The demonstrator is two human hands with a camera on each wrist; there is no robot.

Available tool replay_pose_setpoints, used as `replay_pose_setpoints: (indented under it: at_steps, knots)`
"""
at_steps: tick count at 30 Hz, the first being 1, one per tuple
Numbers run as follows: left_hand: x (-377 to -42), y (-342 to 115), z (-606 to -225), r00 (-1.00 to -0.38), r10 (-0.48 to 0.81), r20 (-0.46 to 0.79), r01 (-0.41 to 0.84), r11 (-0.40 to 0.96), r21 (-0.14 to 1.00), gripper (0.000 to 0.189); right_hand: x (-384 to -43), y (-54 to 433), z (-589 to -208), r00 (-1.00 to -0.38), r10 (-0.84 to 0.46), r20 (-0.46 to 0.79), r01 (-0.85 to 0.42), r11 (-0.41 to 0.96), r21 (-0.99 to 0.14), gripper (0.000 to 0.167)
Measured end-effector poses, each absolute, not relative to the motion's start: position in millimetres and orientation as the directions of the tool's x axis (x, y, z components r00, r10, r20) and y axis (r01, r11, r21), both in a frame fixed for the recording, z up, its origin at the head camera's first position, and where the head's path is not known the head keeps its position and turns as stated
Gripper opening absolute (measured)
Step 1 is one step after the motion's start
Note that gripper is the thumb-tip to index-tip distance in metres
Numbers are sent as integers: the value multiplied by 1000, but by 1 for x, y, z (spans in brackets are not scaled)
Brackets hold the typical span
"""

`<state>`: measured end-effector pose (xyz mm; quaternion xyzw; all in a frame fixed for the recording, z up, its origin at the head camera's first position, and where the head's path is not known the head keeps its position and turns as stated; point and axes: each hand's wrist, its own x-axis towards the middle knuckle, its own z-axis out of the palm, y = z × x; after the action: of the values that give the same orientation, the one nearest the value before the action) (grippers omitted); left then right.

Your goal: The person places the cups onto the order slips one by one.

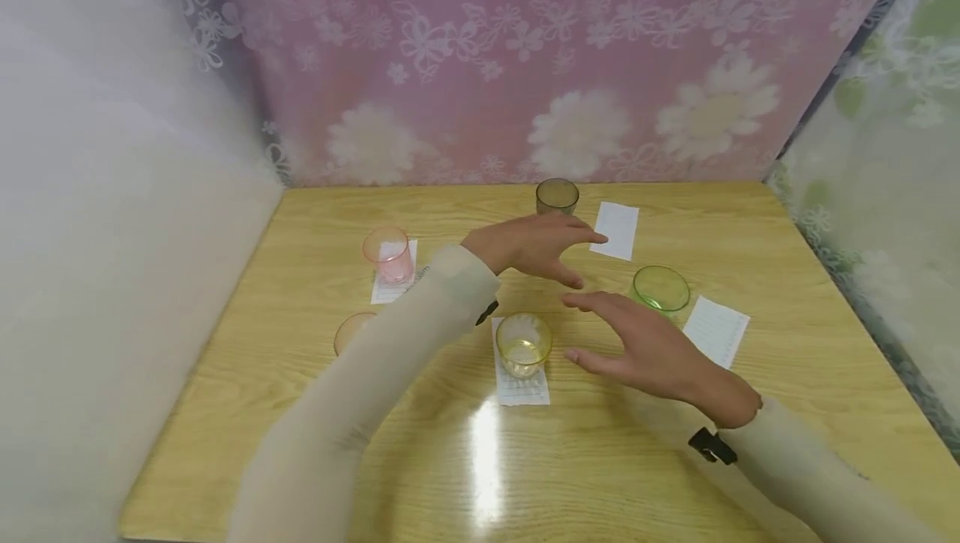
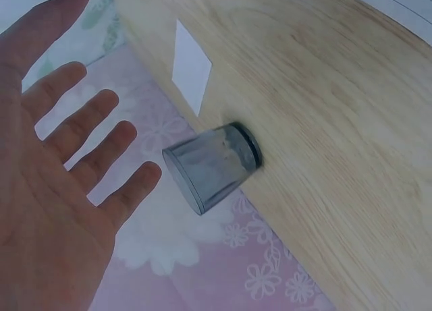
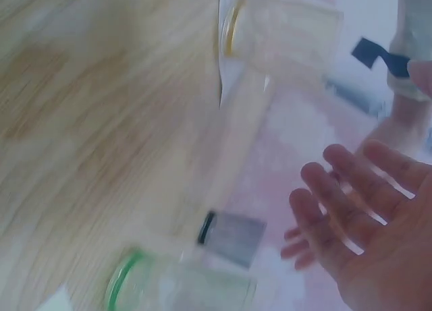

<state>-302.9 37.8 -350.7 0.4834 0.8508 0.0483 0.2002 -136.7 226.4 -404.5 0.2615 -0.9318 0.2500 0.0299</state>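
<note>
My left hand (image 1: 534,246) is held over the table with its fingers extended and nothing in it. A smoky grey glass (image 1: 557,194) stands just beyond it, partly hidden by the hand in the head view. In the left wrist view the grey glass (image 2: 214,164) shows beside the spread fingers. My right hand (image 1: 651,353) hovers, also holding nothing, between a yellow glass (image 1: 523,348) and a green glass (image 1: 661,289). The yellow glass stands on a printed paper slip (image 1: 522,393). In the right wrist view the yellow glass (image 3: 287,38) and the green glass (image 3: 175,284) both appear.
A pink glass (image 1: 388,258) stands on a paper slip (image 1: 381,291) at the left. An orange-rimmed glass (image 1: 348,333) is partly covered by the left sleeve (image 1: 390,368). Two more slips, a far one (image 1: 617,230) and a right one (image 1: 716,331), lie on the wooden table (image 1: 787,426).
</note>
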Motion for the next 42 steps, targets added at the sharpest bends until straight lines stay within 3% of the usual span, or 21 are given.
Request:
replay_pose_setpoints:
  at_steps: [7, 14, 19, 25, 36, 42]
  knots:
    - [-304, 54, -358, -449, 843, -296, 797, 528, 292, 83, -130, 266, -396, -883, -411, 226, -468, 736, -489, 51]
    - [-304, 74, -358, -442, 845, -301, 801, 523, 292, 87, -125, 316, -390, -921, -272, 278, -386, 726, -569, 51]
    - [-303, 80, -357, -444, 837, -319, 793, 533, 294, 90, -125, 345, -393, -968, -138, 211, -242, 749, -617, 52]
    - [-298, 87, -356, -429, 843, -325, 783, 527, 331, 91, -126, 380, -406, -989, -75, 128, -139, 770, -623, 55]
    - [-291, 103, -356, -420, 848, -324, 793, 516, 323, 97, -131, 421, -437, -995, -101, -28, -65, 805, -590, 80]
    - [-289, 114, -358, -412, 846, -340, 793, 516, 323, 98, -128, 432, -457, -989, -146, 7, -128, 842, -525, 91]
